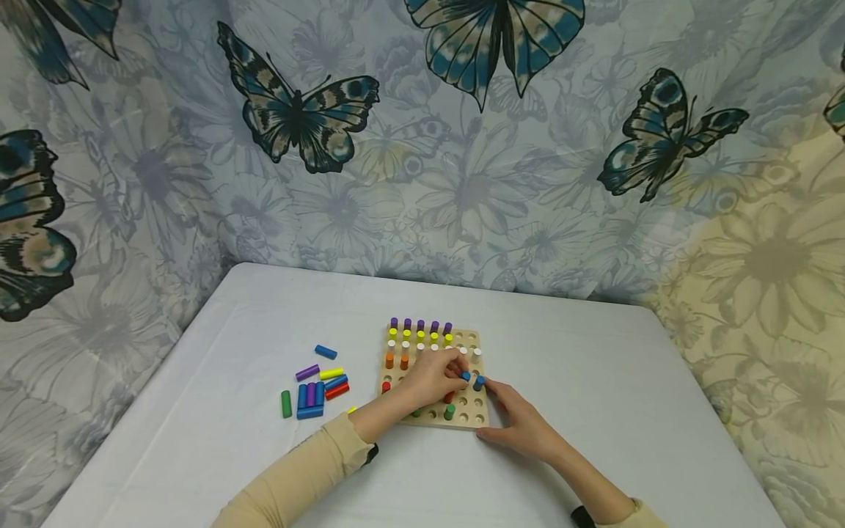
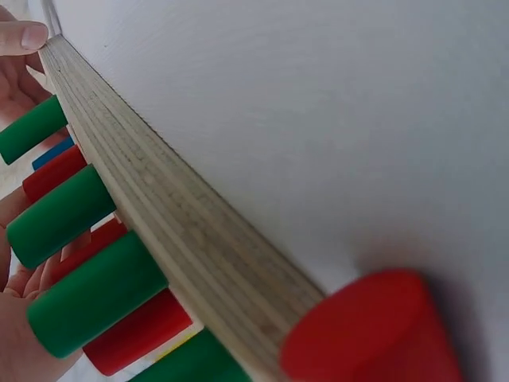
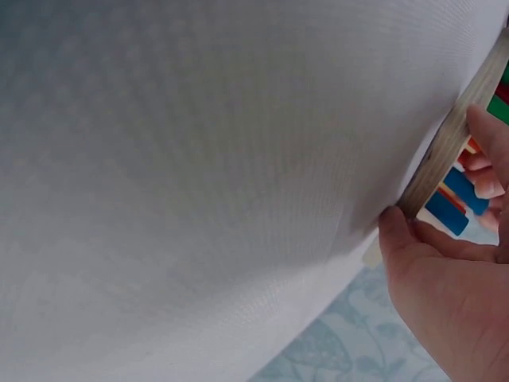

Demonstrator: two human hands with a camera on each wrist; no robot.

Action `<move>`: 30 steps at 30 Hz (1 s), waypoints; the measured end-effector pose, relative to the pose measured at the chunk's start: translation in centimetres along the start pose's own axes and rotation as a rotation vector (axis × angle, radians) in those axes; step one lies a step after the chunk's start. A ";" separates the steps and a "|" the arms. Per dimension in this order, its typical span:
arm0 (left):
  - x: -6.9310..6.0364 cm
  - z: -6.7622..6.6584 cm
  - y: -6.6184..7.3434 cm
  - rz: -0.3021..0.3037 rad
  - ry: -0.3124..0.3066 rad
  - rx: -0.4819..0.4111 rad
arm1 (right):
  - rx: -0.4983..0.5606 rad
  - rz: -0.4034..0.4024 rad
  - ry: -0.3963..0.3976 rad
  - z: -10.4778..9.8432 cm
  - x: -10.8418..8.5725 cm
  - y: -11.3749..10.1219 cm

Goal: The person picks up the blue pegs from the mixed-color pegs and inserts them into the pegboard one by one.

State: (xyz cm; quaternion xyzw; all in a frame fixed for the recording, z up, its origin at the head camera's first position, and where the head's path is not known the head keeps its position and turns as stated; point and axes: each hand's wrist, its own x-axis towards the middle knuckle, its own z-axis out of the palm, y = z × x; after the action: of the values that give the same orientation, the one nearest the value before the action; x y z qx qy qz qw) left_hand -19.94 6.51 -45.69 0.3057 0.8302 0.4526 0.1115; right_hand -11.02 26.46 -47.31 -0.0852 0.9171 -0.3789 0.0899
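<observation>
A square wooden pegboard (image 1: 471,411) carries upright pegs in coloured rows. My left hand (image 1: 432,378) reaches over it and pinches a blue peg (image 1: 466,376) at a hole; whether the peg is fully seated cannot be told. Beside it stands another blue peg (image 1: 478,383). My right hand (image 1: 521,424) grips the board's near right corner, thumb at the front and fingers along the side. Green pegs (image 2: 60,215) and red ones show along the board's edge in the left wrist view. The left forearm hides part of the board.
Loose pegs lie left of the board: a green peg (image 1: 286,404), a yellow peg (image 1: 331,373), a red peg (image 1: 337,391), and several blue and purple ones. A white cloth covers the table (image 1: 594,367). Behind it hangs butterfly-patterned fabric (image 1: 475,198).
</observation>
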 end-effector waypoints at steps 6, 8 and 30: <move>0.0 0.2 -0.3 0.009 0.002 0.019 | 0.005 -0.039 -0.016 0.1 0.0 0.2; 0.0 0.3 -0.3 0.013 0.004 0.025 | 0.001 -0.037 -0.016 0.1 0.0 0.1; -0.8 -0.6 -0.6 -0.025 0.038 -0.110 | -0.001 -0.010 -0.002 0.0 0.0 -0.1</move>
State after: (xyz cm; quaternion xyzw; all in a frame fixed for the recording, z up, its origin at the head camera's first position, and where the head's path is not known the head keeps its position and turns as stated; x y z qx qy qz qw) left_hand -19.83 5.36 -45.88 0.2800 0.8100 0.5017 0.1179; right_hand -10.98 26.38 -47.21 -0.0901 0.9167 -0.3790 0.0886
